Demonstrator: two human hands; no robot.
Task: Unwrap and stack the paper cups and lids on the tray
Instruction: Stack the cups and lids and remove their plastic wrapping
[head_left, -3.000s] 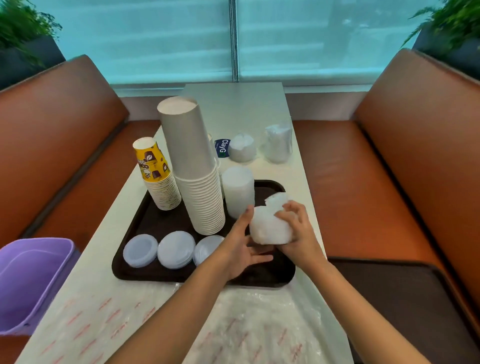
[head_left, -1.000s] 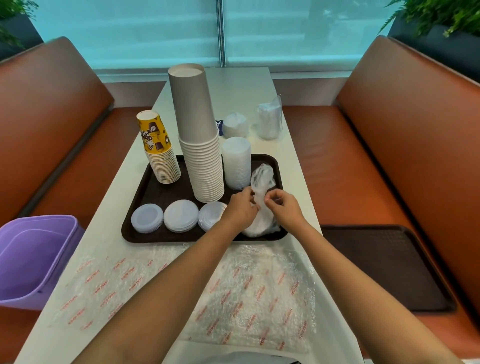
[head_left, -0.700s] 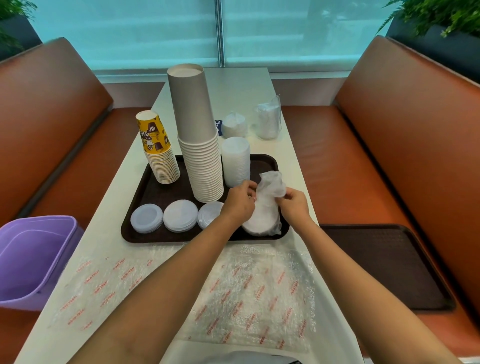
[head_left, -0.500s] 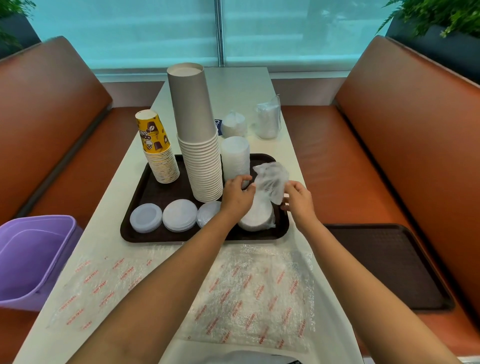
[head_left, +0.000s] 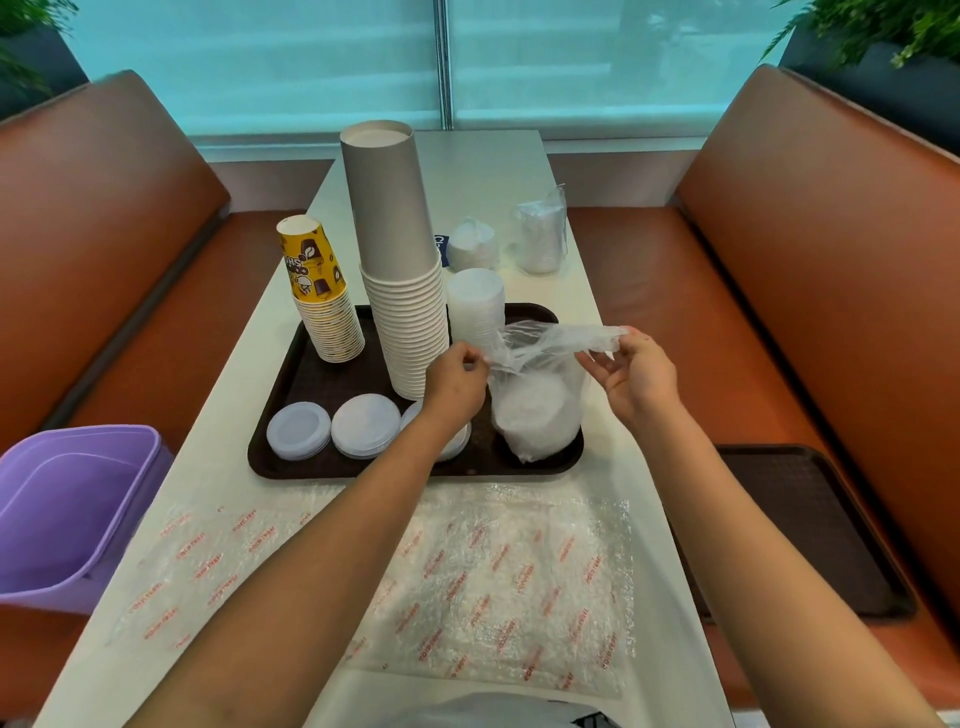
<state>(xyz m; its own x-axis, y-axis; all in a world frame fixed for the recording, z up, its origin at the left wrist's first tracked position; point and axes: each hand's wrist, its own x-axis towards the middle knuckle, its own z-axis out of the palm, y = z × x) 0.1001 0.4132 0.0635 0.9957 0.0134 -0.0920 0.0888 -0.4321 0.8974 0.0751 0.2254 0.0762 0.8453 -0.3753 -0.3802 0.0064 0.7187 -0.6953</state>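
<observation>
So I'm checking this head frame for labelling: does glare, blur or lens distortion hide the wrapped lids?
Head view: lighting is soft and even from the window, shadows faint. The plastic wrap between the left hand and right hand shows slight sheen but the lids inside read only as a hazy white stack. Wide-angle bending curves the bench backs; no motion blur.

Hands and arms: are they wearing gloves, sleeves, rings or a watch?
No. The left hand and the right hand are bare, with no gloves and no rings showing. Both forearms are bare too, as far back as the picture's bottom edge: no sleeves, no watch, no bracelet. The nails are short and plain.
</observation>
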